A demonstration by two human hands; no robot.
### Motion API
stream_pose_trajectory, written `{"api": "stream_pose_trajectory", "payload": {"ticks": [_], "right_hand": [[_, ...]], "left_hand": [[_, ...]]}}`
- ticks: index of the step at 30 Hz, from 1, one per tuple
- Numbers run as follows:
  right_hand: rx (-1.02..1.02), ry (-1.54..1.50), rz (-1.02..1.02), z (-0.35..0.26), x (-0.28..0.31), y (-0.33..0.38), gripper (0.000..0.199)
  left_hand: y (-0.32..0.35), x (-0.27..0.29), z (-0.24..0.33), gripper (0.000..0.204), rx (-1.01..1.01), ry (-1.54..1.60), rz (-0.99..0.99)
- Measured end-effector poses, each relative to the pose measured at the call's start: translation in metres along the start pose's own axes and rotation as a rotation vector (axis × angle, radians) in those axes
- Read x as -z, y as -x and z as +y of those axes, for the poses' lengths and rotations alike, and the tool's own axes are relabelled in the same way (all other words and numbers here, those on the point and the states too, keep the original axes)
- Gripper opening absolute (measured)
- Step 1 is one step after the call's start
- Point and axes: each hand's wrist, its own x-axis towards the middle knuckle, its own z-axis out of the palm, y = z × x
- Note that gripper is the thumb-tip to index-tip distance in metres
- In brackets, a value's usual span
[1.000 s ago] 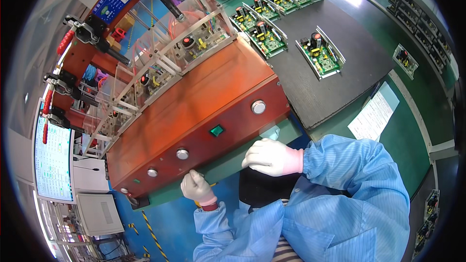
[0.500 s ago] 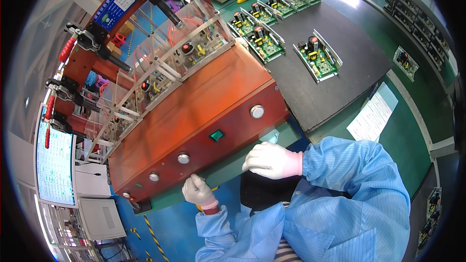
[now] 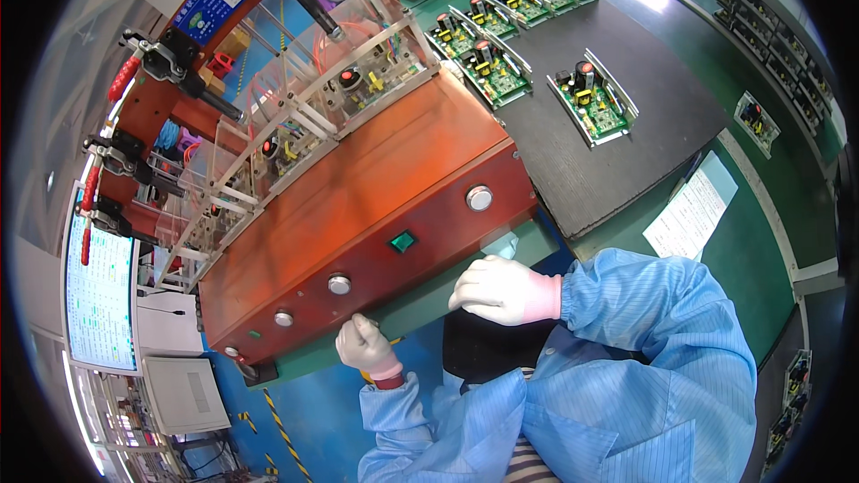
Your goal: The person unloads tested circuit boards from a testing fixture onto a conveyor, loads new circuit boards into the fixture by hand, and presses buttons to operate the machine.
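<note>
Both hands wear white gloves and rest by the table's front edge, before a red-orange test fixture (image 3: 358, 201). My left hand (image 3: 365, 346) is curled into a loose fist below the fixture's front panel, nearest a round silver button (image 3: 339, 284). My right hand (image 3: 503, 291) lies to the right with its fingers bent under, close to a pale blue scrap (image 3: 501, 245). Nothing shows in either hand, though the right fingertips are partly hidden. Behind clear plastic panels in the fixture sit circuit boards (image 3: 362, 85). Its green rectangular switch (image 3: 403, 241) lies between silver buttons.
A black mat (image 3: 626, 161) at the right bears a green circuit board (image 3: 592, 105); several more boards (image 3: 494, 72) line its far left side. Red-handled toggle clamps (image 3: 125, 78) rise over the fixture. A paper sheet (image 3: 691, 215) lies right; a screen (image 3: 100, 291) stands left.
The view has shifted slightly, moving the fixture and boards a little in the picture. Both hands keep nearly the same place and curled shape.
</note>
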Motion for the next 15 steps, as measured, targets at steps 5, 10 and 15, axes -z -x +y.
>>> {"api": "stream_pose_trajectory", "payload": {"ticks": [5, 10, 15], "right_hand": [[0.001, 0.009, -0.01, 0.0, 0.0004, -0.0003, 0.019], [0.014, 0.008, -0.006, -0.0013, 0.0023, -0.0012, 0.019], [0.005, 0.011, -0.009, -0.0051, 0.0062, -0.0033, 0.018]], "left_hand": [[-0.0004, -0.0002, 0.0029, 0.035, 0.063, 0.008, 0.009], [-0.0001, -0.0002, -0.0004, 0.036, 0.041, 0.013, 0.009], [-0.0009, -0.0001, -0.0007, 0.041, -0.03, 0.005, 0.011]]}}
